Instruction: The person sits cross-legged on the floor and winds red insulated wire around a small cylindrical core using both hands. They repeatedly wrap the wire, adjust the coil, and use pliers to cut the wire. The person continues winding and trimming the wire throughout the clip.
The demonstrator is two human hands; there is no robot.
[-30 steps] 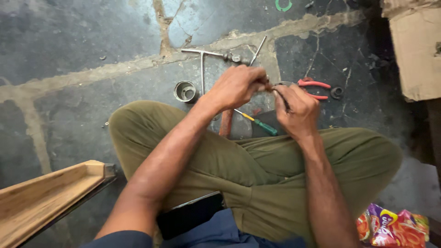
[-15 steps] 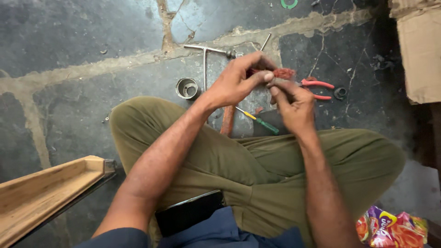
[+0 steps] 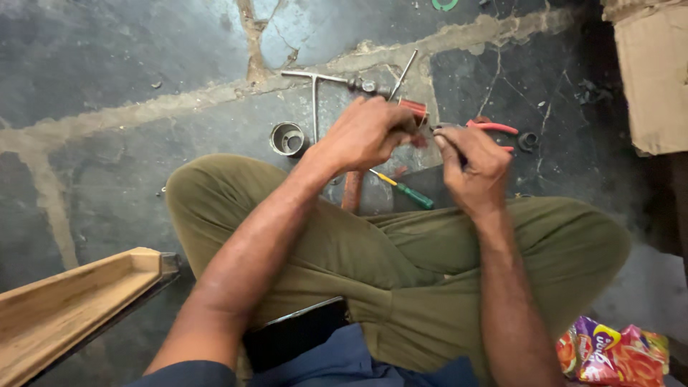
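Hands meet above the stone floor (image 3: 107,79), in front of my crossed legs. I see my left hand (image 3: 365,132) closed around a small reddish-copper part (image 3: 414,111), and my right hand (image 3: 469,161) closed on a thin metal piece (image 3: 446,127) touching it. Red-handled pliers (image 3: 494,127) lie just beside, a green screwdriver (image 3: 405,189) under the hands, a metal ring (image 3: 288,138) to the left.

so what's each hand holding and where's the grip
The left hand is closed around one end of a small reddish-copper part. The right hand pinches something thin at its fingertips; what it is cannot be told.
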